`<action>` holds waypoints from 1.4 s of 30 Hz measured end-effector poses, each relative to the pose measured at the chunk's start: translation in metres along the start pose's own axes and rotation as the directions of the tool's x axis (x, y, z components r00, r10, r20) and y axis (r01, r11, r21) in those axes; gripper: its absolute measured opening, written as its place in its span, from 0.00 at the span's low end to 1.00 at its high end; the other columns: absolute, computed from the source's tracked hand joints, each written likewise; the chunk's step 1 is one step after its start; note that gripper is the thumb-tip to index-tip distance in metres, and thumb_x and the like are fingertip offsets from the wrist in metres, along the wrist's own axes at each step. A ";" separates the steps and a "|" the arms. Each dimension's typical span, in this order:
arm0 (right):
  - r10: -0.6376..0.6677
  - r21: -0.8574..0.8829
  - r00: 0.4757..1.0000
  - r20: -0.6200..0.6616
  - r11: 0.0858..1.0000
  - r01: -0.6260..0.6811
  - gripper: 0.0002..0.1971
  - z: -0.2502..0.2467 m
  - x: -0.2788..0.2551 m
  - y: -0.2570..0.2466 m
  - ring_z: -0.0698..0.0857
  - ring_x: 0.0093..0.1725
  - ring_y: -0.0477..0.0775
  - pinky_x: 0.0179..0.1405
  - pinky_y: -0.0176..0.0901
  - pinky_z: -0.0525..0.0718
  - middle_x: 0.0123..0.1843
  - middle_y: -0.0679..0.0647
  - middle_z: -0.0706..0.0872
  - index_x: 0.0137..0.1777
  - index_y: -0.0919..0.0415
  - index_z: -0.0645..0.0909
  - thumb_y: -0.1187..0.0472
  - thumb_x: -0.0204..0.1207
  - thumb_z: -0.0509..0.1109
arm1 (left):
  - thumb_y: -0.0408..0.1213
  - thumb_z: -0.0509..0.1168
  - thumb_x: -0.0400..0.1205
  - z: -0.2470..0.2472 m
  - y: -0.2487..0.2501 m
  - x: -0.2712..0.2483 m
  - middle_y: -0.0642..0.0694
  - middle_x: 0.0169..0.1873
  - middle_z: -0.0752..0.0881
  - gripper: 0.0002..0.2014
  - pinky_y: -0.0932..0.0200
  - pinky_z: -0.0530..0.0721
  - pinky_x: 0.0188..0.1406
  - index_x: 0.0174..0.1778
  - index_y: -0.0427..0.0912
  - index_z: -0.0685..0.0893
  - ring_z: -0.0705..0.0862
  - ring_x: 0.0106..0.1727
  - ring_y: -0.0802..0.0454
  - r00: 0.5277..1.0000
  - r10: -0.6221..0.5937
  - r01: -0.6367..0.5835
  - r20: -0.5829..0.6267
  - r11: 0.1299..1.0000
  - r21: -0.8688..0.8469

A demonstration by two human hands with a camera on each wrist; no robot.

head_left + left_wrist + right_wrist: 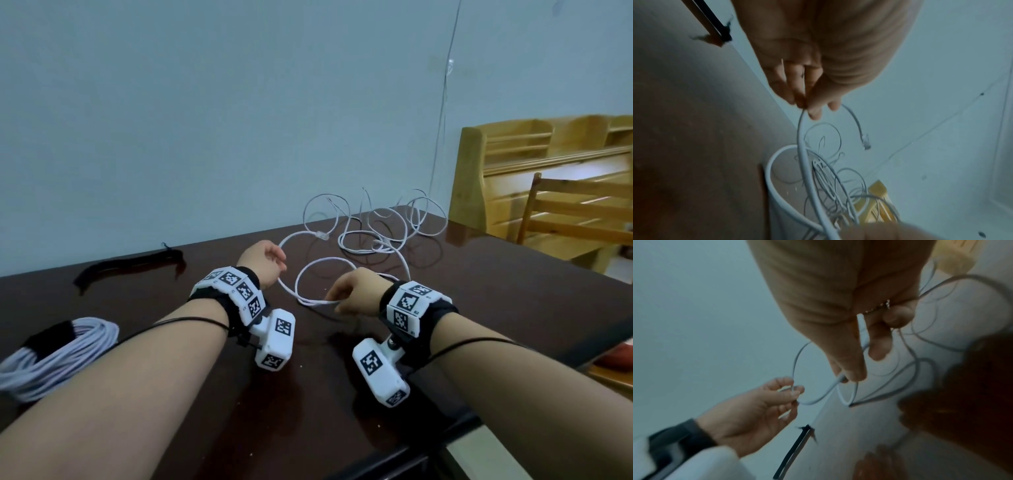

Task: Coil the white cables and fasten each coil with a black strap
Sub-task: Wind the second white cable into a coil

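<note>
Coiling of the second white cable (320, 301) at its start; one loop formed so far. The left hand (265, 262) pinches the cable near its plug end between thumb and fingertips (813, 112), the clear connector (865, 141) dangling just past the grip, probably to anchor the end so the loop cannot unwind. The right hand (356, 296) pinches the same cable further along, thumb against forefinger, closing the loop's near side; its other fingers look curled loosely, though the blurred wrist view leaves that uncertain. The loop hangs between the hands, just above the tabletop (479, 291). Beyond the loop, the uncoiled remainder (383, 226) lies in loose tangles toward the far edge, free to be drawn in. Left of the loop, a black strap (130, 265) lies flat, well apart yet plausibly within the left hand's reach. Nearer and further left of the loop sits a finished coil (58, 353), already strapped.
</note>
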State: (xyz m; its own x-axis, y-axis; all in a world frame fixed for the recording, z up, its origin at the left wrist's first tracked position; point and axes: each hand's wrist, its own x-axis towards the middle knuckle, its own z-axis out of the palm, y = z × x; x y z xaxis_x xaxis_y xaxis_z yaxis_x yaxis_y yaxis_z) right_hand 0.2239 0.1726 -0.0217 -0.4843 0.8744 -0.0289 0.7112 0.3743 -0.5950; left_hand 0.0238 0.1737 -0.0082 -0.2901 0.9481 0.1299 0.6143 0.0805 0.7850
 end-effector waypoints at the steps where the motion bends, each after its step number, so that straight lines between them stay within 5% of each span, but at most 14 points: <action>1: -0.052 -0.015 0.998 -0.041 0.999 0.051 0.10 0.005 0.003 -0.010 0.83 0.42 0.47 0.46 0.39 0.85 0.42 0.49 0.86 0.52 0.56 0.88 0.65 0.71 0.73 | 0.19 0.57 0.77 -0.008 -0.004 0.001 0.47 0.40 0.88 0.16 0.61 0.78 0.32 0.48 0.46 0.76 0.84 0.40 0.50 0.999 -0.005 0.004 -0.042 1.000 -0.021; 5: -0.155 -0.173 0.984 -0.083 0.975 0.139 0.08 0.021 0.018 -0.050 0.84 0.51 0.50 0.54 0.42 0.83 0.49 0.49 0.87 0.50 0.52 0.88 0.59 0.73 0.71 | 0.16 0.54 0.77 -0.044 -0.023 0.001 0.49 0.36 0.85 0.28 0.57 0.83 0.43 0.71 0.43 0.73 0.82 0.39 0.52 0.983 -0.013 -0.021 -0.185 0.983 -0.180; 9: -0.119 -0.292 0.987 -0.111 0.953 0.082 0.10 0.024 0.034 -0.071 0.84 0.55 0.58 0.55 0.46 0.84 0.51 0.54 0.87 0.48 0.57 0.86 0.66 0.74 0.64 | 0.17 0.51 0.80 -0.086 -0.045 -0.005 0.46 0.34 0.80 0.24 0.55 0.84 0.45 0.67 0.38 0.79 0.80 0.29 0.55 0.962 -0.056 -0.028 -0.267 0.953 -0.300; 15: -0.129 0.291 0.895 -0.427 0.917 0.272 0.08 0.045 0.047 -0.116 0.79 0.37 0.47 0.44 0.38 0.75 0.31 0.43 0.80 0.34 0.56 0.82 0.66 0.71 0.67 | 0.29 0.55 0.86 -0.122 -0.061 -0.020 0.53 0.36 0.82 0.15 0.67 0.78 0.34 0.65 0.43 0.82 0.75 0.30 0.58 0.938 0.046 -0.129 -0.345 0.967 -0.221; 17: -0.097 0.406 0.861 -0.500 0.852 0.332 0.04 0.055 0.054 -0.131 0.80 0.40 0.46 0.46 0.37 0.76 0.40 0.47 0.83 0.45 0.55 0.82 0.64 0.73 0.70 | 0.35 0.57 0.86 -0.122 -0.066 -0.023 0.53 0.35 0.82 0.13 0.61 0.79 0.42 0.62 0.42 0.84 0.76 0.31 0.58 0.938 0.073 -0.148 -0.339 0.968 -0.203; 19: -0.076 0.444 0.845 -0.530 0.824 0.352 0.15 0.060 0.065 -0.140 0.82 0.49 0.47 0.52 0.36 0.77 0.53 0.47 0.82 0.61 0.55 0.78 0.64 0.74 0.71 | 0.37 0.57 0.86 -0.120 -0.072 -0.025 0.52 0.34 0.81 0.12 0.59 0.79 0.42 0.58 0.43 0.85 0.76 0.30 0.57 0.938 0.061 -0.144 -0.340 0.963 -0.227; 21: -0.046 0.509 0.878 -0.476 0.800 0.317 0.23 0.062 0.075 -0.150 0.83 0.57 0.50 0.60 0.38 0.78 0.61 0.49 0.81 0.70 0.60 0.73 0.67 0.75 0.70 | 0.36 0.58 0.86 -0.119 -0.079 -0.026 0.50 0.33 0.80 0.11 0.59 0.81 0.39 0.58 0.42 0.85 0.75 0.28 0.55 0.938 0.018 -0.128 -0.347 0.946 -0.297; 23: -0.012 0.735 0.942 -0.335 0.622 0.269 0.23 0.064 0.082 -0.158 0.84 0.59 0.56 0.61 0.43 0.83 0.64 0.58 0.82 0.71 0.69 0.71 0.76 0.76 0.67 | 0.35 0.59 0.86 -0.118 -0.087 -0.026 0.49 0.35 0.80 0.12 0.54 0.83 0.42 0.60 0.39 0.85 0.76 0.28 0.54 0.939 -0.019 -0.112 -0.344 0.927 -0.357; 25: -0.051 0.879 0.974 -0.221 0.423 0.221 0.17 0.064 0.082 -0.166 0.88 0.48 0.56 0.48 0.37 0.88 0.56 0.63 0.84 0.66 0.72 0.72 0.80 0.78 0.60 | 0.35 0.60 0.85 -0.117 -0.096 -0.024 0.48 0.37 0.83 0.13 0.54 0.86 0.44 0.62 0.41 0.85 0.80 0.30 0.53 0.941 -0.046 -0.087 -0.336 0.925 -0.371; 27: -0.123 0.913 0.974 -0.192 0.341 0.223 0.15 0.063 0.082 -0.170 0.90 0.39 0.52 0.43 0.35 0.89 0.50 0.62 0.86 0.62 0.70 0.72 0.81 0.79 0.55 | 0.36 0.61 0.85 -0.114 -0.102 -0.022 0.49 0.39 0.85 0.13 0.52 0.88 0.48 0.64 0.43 0.84 0.84 0.34 0.53 0.944 -0.052 -0.078 -0.325 0.924 -0.373; 32: -0.217 0.908 0.953 -0.209 0.319 0.272 0.14 0.068 0.085 -0.167 0.90 0.33 0.47 0.39 0.36 0.89 0.45 0.60 0.88 0.54 0.65 0.76 0.81 0.78 0.56 | 0.36 0.59 0.86 -0.103 -0.109 -0.024 0.49 0.48 0.87 0.15 0.62 0.85 0.39 0.67 0.45 0.82 0.81 0.35 0.57 0.961 -0.006 -0.109 -0.277 0.912 -0.395; 36: -0.129 0.865 0.958 -0.255 0.412 0.285 0.18 0.067 0.094 -0.160 0.83 0.29 0.42 0.36 0.33 0.76 0.39 0.50 0.92 0.50 0.58 0.82 0.78 0.74 0.55 | 0.35 0.58 0.86 -0.100 -0.106 -0.025 0.52 0.37 0.85 0.14 0.68 0.79 0.38 0.65 0.47 0.83 0.77 0.30 0.57 0.956 0.088 -0.166 -0.281 0.949 -0.268; 40: -0.018 0.941 0.987 -0.163 0.298 0.161 0.14 0.065 0.091 -0.161 0.81 0.36 0.48 0.36 0.35 0.73 0.49 0.53 0.90 0.56 0.57 0.82 0.63 0.81 0.54 | 0.31 0.60 0.85 -0.104 -0.101 -0.021 0.50 0.30 0.80 0.13 0.75 0.77 0.27 0.62 0.40 0.84 0.75 0.27 0.57 0.941 0.032 -0.155 -0.336 0.926 -0.345; 42: -0.019 0.885 0.977 -0.210 0.421 0.199 0.12 0.070 0.090 -0.158 0.83 0.39 0.48 0.37 0.37 0.77 0.55 0.52 0.88 0.52 0.51 0.84 0.55 0.82 0.58 | 0.30 0.61 0.84 -0.108 -0.098 -0.020 0.49 0.30 0.81 0.12 0.72 0.79 0.26 0.61 0.37 0.85 0.75 0.25 0.59 0.940 -0.009 -0.140 -0.340 0.901 -0.410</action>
State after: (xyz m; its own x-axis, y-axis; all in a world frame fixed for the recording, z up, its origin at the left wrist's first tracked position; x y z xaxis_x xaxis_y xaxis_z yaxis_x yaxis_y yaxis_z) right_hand 0.0318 0.1706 0.0137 -0.3799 0.9125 0.1520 -0.2479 0.0579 -0.9671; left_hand -0.1094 0.1139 -0.0224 -0.5276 0.7864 0.3211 0.2936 -0.1859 0.9377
